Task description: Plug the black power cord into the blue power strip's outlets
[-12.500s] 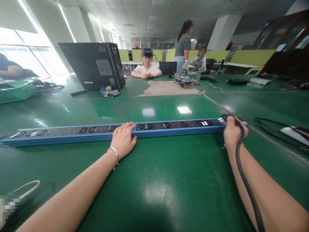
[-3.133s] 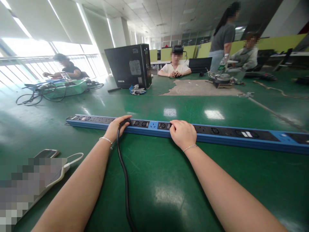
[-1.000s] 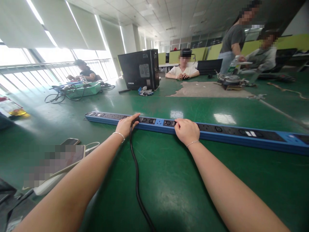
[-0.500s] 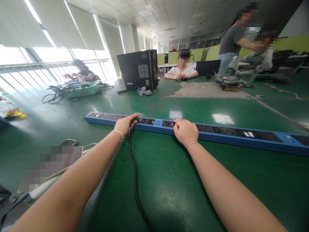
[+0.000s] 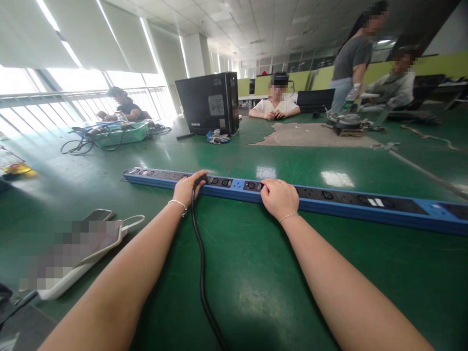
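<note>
A long blue power strip (image 5: 237,185) with black socket panels lies across the green table, from the left middle to the right edge. My left hand (image 5: 187,189) is closed on the black plug of a power cord (image 5: 201,253), at the strip's sockets. That cord hangs from the hand and runs toward me over the table. My fingers hide most of the plug, so how deep it sits I cannot tell. Farther right, my right hand (image 5: 281,199) is wrapped over the power strip, thumb on the near side. Bare sockets show between the two hands.
Phones (image 5: 98,214) and a white cable lie at the left. Beyond the strip stand a black computer case (image 5: 206,105), gloves (image 5: 218,137) and a green basket (image 5: 122,135) with cables. One person (image 5: 276,105) sits opposite; others are farther back. A worn patch (image 5: 310,135) marks the tabletop.
My left hand, with the plug, has shifted slightly left along the strip. My right hand keeps its hold. At the back right, the standing person's outstretched arm has dropped.
</note>
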`<state>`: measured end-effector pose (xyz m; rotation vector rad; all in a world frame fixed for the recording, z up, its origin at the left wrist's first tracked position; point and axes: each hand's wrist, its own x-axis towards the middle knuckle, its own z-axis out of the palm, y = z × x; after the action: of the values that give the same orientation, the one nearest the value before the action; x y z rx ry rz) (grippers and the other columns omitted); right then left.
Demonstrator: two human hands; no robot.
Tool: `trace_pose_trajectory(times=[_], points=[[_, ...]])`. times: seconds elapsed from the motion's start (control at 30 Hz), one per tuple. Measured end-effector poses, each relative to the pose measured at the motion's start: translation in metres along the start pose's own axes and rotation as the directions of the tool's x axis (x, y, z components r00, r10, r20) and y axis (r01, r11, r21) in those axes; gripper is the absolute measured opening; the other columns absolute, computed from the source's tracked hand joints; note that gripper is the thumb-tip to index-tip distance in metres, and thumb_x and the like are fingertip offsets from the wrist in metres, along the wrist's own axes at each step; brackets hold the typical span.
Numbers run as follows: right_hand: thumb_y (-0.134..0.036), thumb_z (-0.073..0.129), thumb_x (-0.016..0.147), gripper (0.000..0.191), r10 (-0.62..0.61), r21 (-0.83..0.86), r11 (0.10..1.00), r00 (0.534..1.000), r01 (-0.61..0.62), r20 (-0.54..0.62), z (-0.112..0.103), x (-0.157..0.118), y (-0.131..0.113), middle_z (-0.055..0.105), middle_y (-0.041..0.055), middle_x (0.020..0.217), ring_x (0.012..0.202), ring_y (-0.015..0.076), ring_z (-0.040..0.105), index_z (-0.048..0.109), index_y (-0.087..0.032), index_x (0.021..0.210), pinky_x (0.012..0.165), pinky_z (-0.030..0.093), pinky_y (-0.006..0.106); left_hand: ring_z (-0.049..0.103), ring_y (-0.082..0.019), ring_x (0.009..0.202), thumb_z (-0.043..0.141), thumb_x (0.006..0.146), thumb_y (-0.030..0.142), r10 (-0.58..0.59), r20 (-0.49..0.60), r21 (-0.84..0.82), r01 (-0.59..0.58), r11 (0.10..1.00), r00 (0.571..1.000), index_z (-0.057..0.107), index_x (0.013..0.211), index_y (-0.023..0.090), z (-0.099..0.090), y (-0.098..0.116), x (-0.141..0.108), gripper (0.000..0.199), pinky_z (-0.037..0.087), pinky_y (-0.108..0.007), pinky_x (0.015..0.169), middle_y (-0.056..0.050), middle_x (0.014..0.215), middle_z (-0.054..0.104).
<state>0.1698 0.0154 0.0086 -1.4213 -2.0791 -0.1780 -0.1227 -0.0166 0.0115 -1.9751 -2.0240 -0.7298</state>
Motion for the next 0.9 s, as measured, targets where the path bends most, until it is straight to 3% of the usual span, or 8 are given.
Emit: trace_pose_trajectory(times=[0.23, 0.4, 0.5, 0.6, 0.77, 0.9], points=[[-0.024, 0.039, 0.085, 0.034, 0.021, 0.020, 1.000, 1.000, -0.020, -0.003, 0.001, 0.001, 0.000, 0.069, 0.0029, 0.105, 0.099, 0.0194, 0.059, 0.069, -0.021, 0.099, 0.085, 0.040, 0.033, 0.065, -0.019, 0.091, 0.051, 0.085, 0.032, -0.026, -0.150, -0.181, -0.002, 0.984, 0.988, 0.060, 0.116, 0.028, 0.006, 0.001, -0.002, 0.033, 0.045, -0.033, 0.091, -0.001, 0.104, 0.069], [-0.023, 0.039, 0.084, 0.034, 0.033, 0.016, 0.999, 0.999, -0.033, 0.008, 0.001, 0.001, -0.001, 0.069, 0.0019, 0.106, 0.098, 0.0186, 0.059, 0.069, -0.022, 0.099, 0.085, 0.040, 0.032, 0.061, -0.019, 0.101, 0.052, 0.084, 0.032, -0.158, -0.365, -0.414, -0.008, 0.910, 0.917, 0.057, 0.119, 0.023, -0.003, 0.002, 0.006, 0.036, 0.046, -0.032, 0.092, -0.005, 0.114, 0.065], [-0.023, 0.039, 0.084, 0.033, 0.034, 0.014, 0.999, 0.999, -0.034, 0.007, 0.001, 0.001, -0.001, 0.069, 0.0014, 0.106, 0.098, 0.0180, 0.059, 0.069, -0.022, 0.099, 0.085, 0.039, 0.032, 0.061, -0.020, 0.102, 0.054, 0.083, 0.035, -0.116, -0.276, -0.434, -0.016, 0.901, 0.954, 0.057, 0.120, 0.023, -0.003, 0.016, 0.006, 0.038, 0.046, -0.035, 0.092, -0.005, 0.113, 0.065], [-0.024, 0.039, 0.084, 0.034, 0.036, 0.012, 0.999, 0.999, -0.036, 0.009, 0.001, 0.001, -0.001, 0.069, 0.0020, 0.106, 0.098, 0.0180, 0.059, 0.069, -0.022, 0.099, 0.085, 0.039, 0.032, 0.062, -0.021, 0.099, 0.052, 0.085, 0.032, -0.048, -0.152, -0.449, -0.025, 0.893, 0.987, 0.053, 0.124, 0.025, -0.002, 0.044, 0.005, 0.040, 0.047, -0.035, 0.091, -0.004, 0.112, 0.066], [-0.023, 0.038, 0.084, 0.034, 0.041, 0.014, 0.999, 0.999, -0.041, 0.011, 0.000, 0.001, -0.002, 0.069, 0.0018, 0.106, 0.099, 0.0183, 0.059, 0.069, -0.022, 0.099, 0.086, 0.040, 0.032, 0.064, -0.021, 0.096, 0.047, 0.087, 0.026, 0.063, 0.006, -0.388, -0.056, 0.920, 0.998, 0.048, 0.128, 0.026, -0.001, 0.089, 0.005, 0.041, 0.047, -0.032, 0.088, -0.002, 0.107, 0.067], [-0.023, 0.039, 0.084, 0.034, 0.037, 0.011, 0.999, 0.999, -0.037, 0.017, -0.001, 0.001, -0.002, 0.069, 0.0027, 0.106, 0.098, 0.0189, 0.059, 0.069, -0.022, 0.099, 0.085, 0.040, 0.032, 0.066, -0.020, 0.091, 0.044, 0.089, 0.026, 0.097, 0.076, -0.315, -0.068, 0.947, 0.992, 0.047, 0.129, 0.026, 0.007, 0.098, 0.005, 0.040, 0.048, -0.030, 0.083, -0.002, 0.101, 0.069]])
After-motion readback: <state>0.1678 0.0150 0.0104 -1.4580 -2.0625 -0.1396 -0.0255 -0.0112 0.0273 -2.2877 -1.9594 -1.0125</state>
